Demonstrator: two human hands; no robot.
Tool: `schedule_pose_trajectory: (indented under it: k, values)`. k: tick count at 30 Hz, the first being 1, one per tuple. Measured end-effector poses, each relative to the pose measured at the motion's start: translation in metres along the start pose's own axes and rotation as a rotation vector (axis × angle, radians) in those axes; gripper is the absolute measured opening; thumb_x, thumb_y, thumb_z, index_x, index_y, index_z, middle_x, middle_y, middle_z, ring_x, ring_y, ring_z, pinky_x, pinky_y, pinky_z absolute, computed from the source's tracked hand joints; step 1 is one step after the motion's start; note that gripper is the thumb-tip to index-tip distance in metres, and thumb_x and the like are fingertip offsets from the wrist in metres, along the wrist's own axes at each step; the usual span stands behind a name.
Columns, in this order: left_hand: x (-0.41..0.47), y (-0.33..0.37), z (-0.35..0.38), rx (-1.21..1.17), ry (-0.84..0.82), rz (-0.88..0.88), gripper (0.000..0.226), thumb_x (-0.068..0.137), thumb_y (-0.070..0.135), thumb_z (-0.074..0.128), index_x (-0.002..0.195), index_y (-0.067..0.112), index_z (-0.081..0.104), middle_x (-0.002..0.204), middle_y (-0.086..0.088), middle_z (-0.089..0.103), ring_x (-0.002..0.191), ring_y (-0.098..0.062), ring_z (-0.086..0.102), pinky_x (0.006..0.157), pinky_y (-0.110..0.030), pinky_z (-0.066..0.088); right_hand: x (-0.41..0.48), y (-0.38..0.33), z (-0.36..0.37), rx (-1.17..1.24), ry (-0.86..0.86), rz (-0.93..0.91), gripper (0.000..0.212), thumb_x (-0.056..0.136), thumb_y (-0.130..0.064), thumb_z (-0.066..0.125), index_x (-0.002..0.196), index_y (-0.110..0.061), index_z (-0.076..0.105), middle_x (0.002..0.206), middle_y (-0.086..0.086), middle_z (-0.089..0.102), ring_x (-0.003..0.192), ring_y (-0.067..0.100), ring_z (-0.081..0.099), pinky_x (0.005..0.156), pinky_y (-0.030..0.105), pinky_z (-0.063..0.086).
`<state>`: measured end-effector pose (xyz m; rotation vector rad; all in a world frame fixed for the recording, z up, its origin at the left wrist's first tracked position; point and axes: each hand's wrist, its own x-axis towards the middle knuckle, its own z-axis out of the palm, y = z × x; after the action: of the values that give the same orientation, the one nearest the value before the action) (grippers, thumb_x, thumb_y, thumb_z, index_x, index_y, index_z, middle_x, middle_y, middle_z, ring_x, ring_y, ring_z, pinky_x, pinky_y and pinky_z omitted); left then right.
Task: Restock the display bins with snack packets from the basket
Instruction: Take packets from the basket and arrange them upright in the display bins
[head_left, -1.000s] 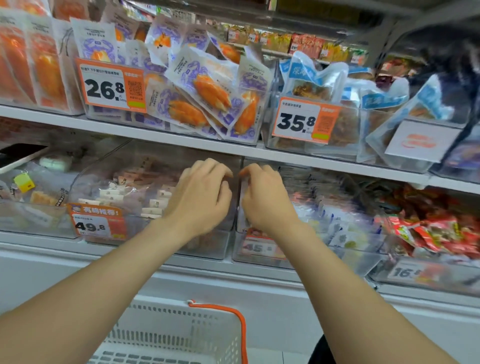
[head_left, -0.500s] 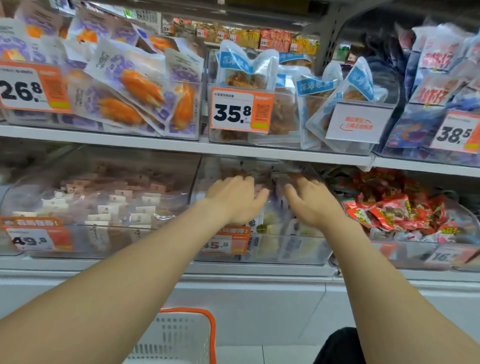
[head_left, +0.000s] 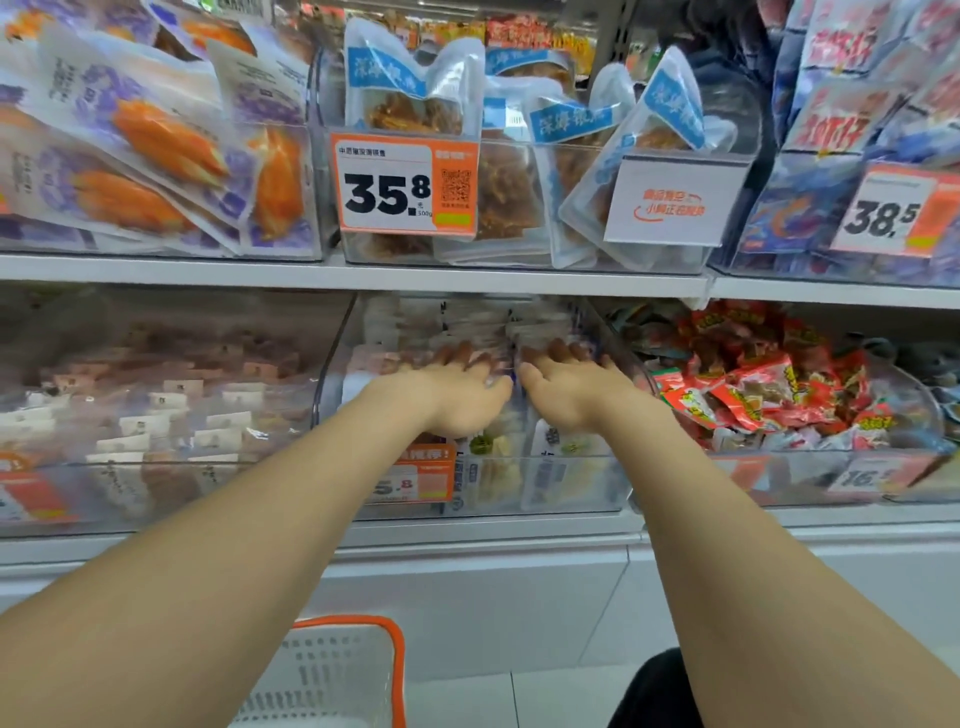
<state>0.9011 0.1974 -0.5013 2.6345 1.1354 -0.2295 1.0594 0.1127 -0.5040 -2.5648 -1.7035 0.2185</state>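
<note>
Both my hands reach into a clear display bin (head_left: 571, 483) on the lower shelf, filled with pale snack packets (head_left: 488, 325). My left hand (head_left: 452, 395) lies palm down on the packets with fingers stretched forward. My right hand (head_left: 566, 387) lies beside it, fingers also extended onto the packets, thumbs nearly touching. Neither hand visibly grips a packet; the fingertips are blurred. The white basket (head_left: 332, 675) with an orange rim stands on the floor below, between my arms.
A clear bin (head_left: 156, 415) of brown-and-white packets is to the left and a bin (head_left: 779, 395) of red packets to the right. The upper shelf (head_left: 363, 275) overhangs the bins and carries bagged snacks and price tags.
The view has shifted right and closer. Both hands moved from the front wall of the bins into the middle bin, and their curled fingers straightened onto the packets.
</note>
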Motion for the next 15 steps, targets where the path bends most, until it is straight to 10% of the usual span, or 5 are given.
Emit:
schedule_pose_trajectory:
  k: [9,11,15]
  values:
    - [0.005,-0.004,0.003,-0.057,0.065,0.046,0.073,0.102,0.063,0.014,0.166,0.027,0.020,0.174,-0.003,0.012,0.159,-0.028,0.014,0.126,-0.052,0.018,-0.010,-0.003,-0.009,0.093,-0.029,-0.009,0.057,0.108,-0.052,0.017,0.160,-0.034,0.031,0.172,0.005,0.020,0.158,0.028,0.016,0.125,0.056,0.009]
    - [0.006,-0.007,-0.003,-0.143,0.148,0.076,0.057,0.107,0.050,0.023,0.138,0.015,0.055,0.150,-0.013,0.052,0.132,-0.032,0.051,0.105,-0.042,0.040,-0.010,-0.001,-0.015,0.210,0.016,0.016,0.052,0.109,-0.044,0.024,0.149,-0.022,0.050,0.161,0.014,0.040,0.148,0.035,0.036,0.120,0.050,0.027]
    - [0.013,-0.012,-0.010,-0.166,0.363,0.011,0.035,0.107,0.039,0.033,0.100,0.014,0.056,0.120,-0.017,0.063,0.099,-0.030,0.056,0.087,-0.039,0.046,-0.004,-0.002,-0.019,0.195,0.156,0.076,0.032,0.104,-0.024,0.045,0.120,-0.002,0.061,0.130,0.025,0.061,0.114,0.043,0.059,0.095,0.042,0.049]
